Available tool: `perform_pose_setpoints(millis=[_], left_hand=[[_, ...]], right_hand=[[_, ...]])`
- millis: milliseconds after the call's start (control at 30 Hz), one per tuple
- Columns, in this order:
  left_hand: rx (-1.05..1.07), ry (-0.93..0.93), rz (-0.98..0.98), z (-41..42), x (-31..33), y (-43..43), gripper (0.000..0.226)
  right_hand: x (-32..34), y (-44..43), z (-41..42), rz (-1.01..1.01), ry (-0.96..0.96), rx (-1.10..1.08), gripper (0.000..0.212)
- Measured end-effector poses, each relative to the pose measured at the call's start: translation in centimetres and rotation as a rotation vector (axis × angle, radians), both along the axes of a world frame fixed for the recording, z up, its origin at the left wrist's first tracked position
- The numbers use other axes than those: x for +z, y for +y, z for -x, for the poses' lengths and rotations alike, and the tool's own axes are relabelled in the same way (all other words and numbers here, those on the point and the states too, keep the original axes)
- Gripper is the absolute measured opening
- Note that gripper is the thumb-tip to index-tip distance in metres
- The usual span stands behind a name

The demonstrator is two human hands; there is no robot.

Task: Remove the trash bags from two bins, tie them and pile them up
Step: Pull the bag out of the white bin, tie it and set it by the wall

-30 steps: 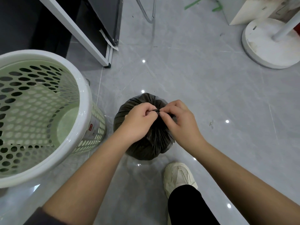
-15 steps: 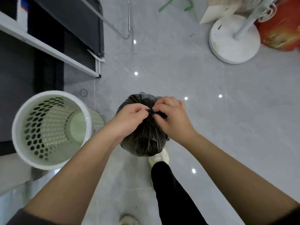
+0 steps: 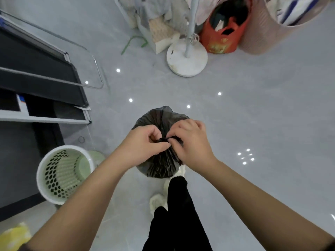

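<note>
Grey glossy floor all round me, with ceiling lights mirrored in it. Nearest, my dark trouser legs and a pale shoe stand under the work. At near left a green-and-white bin stands upright with no liner in it.

In the middle, my left hand and right hand meet over the gathered neck of the black bag. Both are closed, fingertips pinching the bunched plastic between them; the knot itself is hidden under my fingers. I cannot tell whether the bag hangs from my grip or rests on the floor; it sits just in front of my feet.

I judge I'm in the tying step on the first bag. Next I need to pull the knot tight, then set the bag down somewhere that can serve as the pile, and go for a second bin, which I cannot pick out with certainty from here.

For room: a dark shelf unit with a metal rail juts in from the left, close to the bin. Far off, a white stand base, a red bag and a pink basket crowd the far right. The right side and the middle of the floor are open, so I'd put the bag there.
</note>
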State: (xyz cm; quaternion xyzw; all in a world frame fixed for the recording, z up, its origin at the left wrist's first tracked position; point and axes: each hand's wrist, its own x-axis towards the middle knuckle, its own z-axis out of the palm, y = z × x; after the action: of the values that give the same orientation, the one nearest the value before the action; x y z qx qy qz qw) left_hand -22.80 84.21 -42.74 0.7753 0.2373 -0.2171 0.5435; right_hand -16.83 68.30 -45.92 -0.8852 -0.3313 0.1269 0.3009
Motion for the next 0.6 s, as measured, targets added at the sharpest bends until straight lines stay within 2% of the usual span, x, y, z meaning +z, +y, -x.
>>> perform_pose_setpoints(millis=[233,400,600], left_hand=[[-0.064,-0.028,-0.087,-7.4,3.9,-11.4,0.023],[-0.131,-0.002,-0.148,-13.7,5.0,-20.6,0.019],[-0.177,-0.06,-0.198,-22.2,7.1,-32.7,0.021]], right_hand=[[3.8,-12.0,-4.1,0.063,-0.004,-0.197,0.009],[3.9,-21.7,-9.1,0.051,-0.004,-0.303,0.007],[5.7,-33.2,-16.1,0.011,0.018,-0.424,0.006]])
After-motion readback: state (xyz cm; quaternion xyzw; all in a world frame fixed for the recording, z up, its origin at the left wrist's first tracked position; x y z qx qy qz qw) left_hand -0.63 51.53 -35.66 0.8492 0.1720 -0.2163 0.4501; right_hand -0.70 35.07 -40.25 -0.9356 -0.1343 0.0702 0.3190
